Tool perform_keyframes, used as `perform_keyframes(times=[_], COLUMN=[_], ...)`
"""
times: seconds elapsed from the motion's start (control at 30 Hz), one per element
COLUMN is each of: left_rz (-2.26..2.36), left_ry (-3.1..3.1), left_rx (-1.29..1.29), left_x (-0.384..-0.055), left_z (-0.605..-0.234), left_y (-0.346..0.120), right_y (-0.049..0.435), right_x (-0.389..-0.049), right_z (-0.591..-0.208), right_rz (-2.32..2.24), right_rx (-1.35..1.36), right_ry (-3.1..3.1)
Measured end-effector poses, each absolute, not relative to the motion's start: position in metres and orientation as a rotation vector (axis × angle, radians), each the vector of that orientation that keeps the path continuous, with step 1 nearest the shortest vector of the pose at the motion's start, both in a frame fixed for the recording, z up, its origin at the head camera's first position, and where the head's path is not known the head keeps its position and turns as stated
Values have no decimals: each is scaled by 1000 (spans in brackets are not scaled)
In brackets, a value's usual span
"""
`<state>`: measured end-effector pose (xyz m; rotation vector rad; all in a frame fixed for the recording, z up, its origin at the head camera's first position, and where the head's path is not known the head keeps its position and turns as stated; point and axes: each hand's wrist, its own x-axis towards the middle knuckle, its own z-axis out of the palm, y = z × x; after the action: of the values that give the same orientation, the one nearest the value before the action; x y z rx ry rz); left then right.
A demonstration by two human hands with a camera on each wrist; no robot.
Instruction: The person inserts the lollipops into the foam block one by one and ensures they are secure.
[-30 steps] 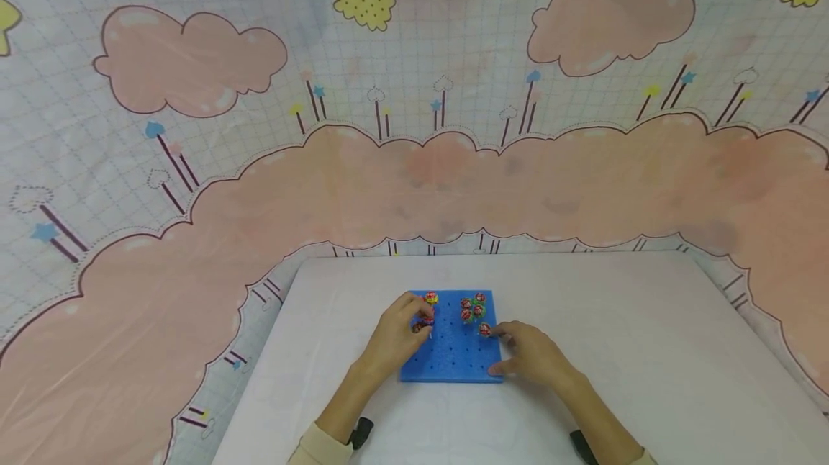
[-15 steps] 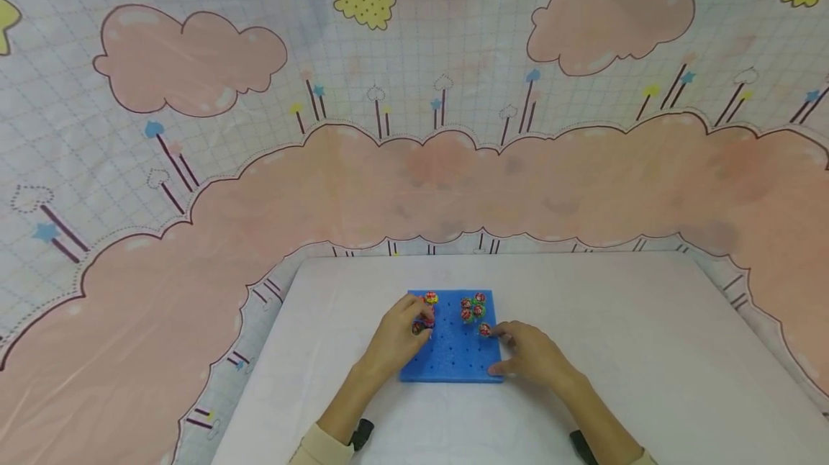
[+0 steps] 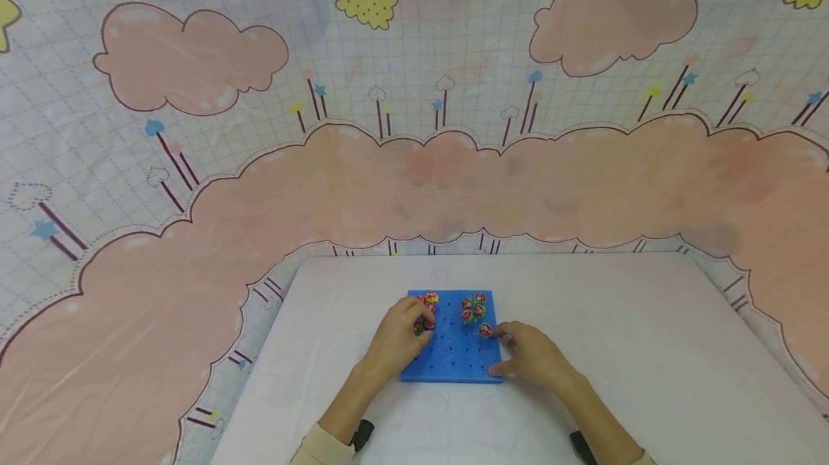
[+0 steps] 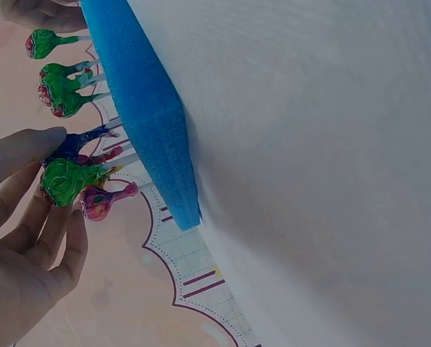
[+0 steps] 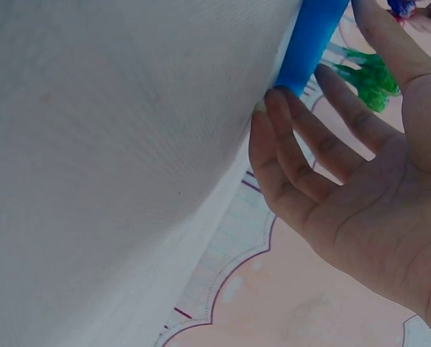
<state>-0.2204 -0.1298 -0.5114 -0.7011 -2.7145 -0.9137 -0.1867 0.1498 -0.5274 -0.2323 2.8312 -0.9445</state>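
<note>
A blue foam board (image 3: 453,371) with rows of small holes lies on the white table. Lollipops stand in it on white sticks. My left hand (image 3: 393,328) is at the group on its left side, pinching a dark blue lollipop (image 4: 69,147) between thumb and fingers. Right by those fingers are a green lollipop (image 4: 65,182) and a pink one (image 4: 97,204). My right hand (image 3: 534,353) rests its straight fingers along the board's right edge, its thumb at the near right corner. A red-topped lollipop (image 3: 484,330) stands right by its fingertips.
Several red-and-green lollipops (image 3: 478,312) form a cluster at the board's back right. A yellow-and-red lollipop (image 3: 431,297) stands at its back left. Behind the white table (image 3: 615,307) hangs a cloth printed with pink clouds (image 3: 194,62).
Fingers of my left hand have shifted slightly among the left lollipops, and more of the wrappers there show now. The right hand and the board have stayed in place.
</note>
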Motion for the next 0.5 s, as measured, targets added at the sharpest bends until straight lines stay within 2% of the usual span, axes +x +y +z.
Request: perform_keyframes(times=[0.5], left_rz=[-911], left_ry=[-2675], left_rx=[-745], left_x=[-219], left_z=[-508], left_y=[-130], right_y=[151], right_x=[-188], right_z=[-528], right_rz=[-948], right_rx=[-238], right_ry=[2827])
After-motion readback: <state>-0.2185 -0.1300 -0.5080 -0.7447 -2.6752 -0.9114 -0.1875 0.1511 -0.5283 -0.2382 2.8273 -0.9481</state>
